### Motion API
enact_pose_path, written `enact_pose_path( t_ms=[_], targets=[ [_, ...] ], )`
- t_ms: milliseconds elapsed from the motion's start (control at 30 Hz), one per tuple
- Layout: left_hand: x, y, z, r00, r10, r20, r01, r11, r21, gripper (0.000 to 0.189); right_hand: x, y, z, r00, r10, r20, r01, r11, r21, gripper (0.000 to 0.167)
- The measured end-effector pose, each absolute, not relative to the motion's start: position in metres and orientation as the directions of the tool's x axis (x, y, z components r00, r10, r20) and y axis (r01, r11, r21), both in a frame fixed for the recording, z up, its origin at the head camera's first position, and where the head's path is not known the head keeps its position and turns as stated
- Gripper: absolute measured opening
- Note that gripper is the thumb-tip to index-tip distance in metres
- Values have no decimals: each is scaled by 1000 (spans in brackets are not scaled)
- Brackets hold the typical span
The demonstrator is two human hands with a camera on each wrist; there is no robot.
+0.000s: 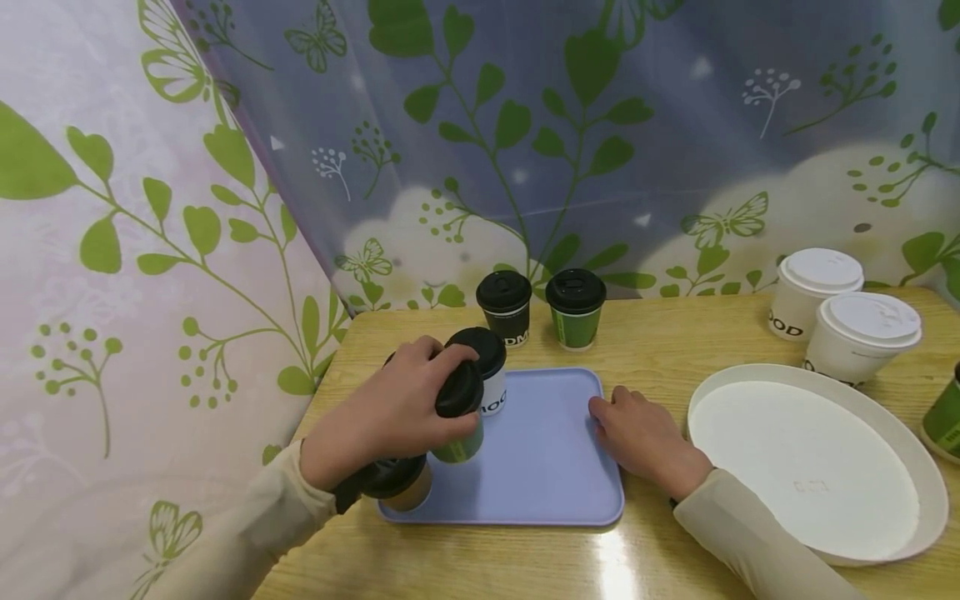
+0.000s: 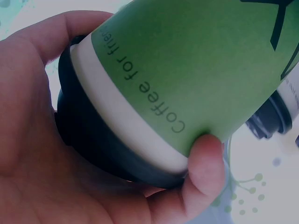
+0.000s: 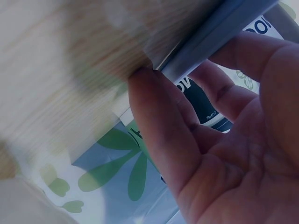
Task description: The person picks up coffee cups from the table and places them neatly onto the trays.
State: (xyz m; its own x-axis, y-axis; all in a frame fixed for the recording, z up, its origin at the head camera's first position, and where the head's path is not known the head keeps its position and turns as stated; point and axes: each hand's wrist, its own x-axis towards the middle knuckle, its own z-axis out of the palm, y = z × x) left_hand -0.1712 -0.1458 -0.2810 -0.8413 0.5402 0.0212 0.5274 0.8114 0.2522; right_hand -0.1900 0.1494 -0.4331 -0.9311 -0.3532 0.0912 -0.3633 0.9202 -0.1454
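Note:
My left hand [image 1: 390, 400] grips a green paper coffee cup [image 1: 459, 448] by its black lid, over the left part of a lavender tray [image 1: 540, 467]. In the left wrist view, fingers and thumb wrap the lid and upper wall of this green cup [image 2: 187, 79]. A white cup [image 1: 492, 392] with a black lid stands just behind it on the tray. A brown cup [image 1: 412, 495] with a black lid is at the near left corner, partly hidden by the hand. My right hand [image 1: 645, 433] pinches the tray's right rim, also seen in the right wrist view.
Behind the tray stand a dark cup [image 1: 508, 323] and another green cup [image 1: 576, 328], both black-lidded. To the right lie a round white tray [image 1: 928, 492] and two white-lidded cups [image 1: 846, 346]. One more green cup [image 1: 945, 418] is cut off at the right edge. Patterned cloth hangs behind the wooden table.

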Motion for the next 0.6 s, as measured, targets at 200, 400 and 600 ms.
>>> enact_pose_path(
  t_ms=[200,400,600],
  targets=[
    [-169,-139,-286,-844,535,-40,514,827,225,62,-190,150,-434,-925,-362,115,-376,915,-146,7],
    [-169,-135,-289,-843,533,-74,510,834,211,63,-191,151,-436,-918,-369,145,-388,910,-143,7],
    [-168,-132,-290,-832,546,-100,519,828,211,64,-191,151,-437,-917,-369,150,-390,910,-140,7]
  ],
)
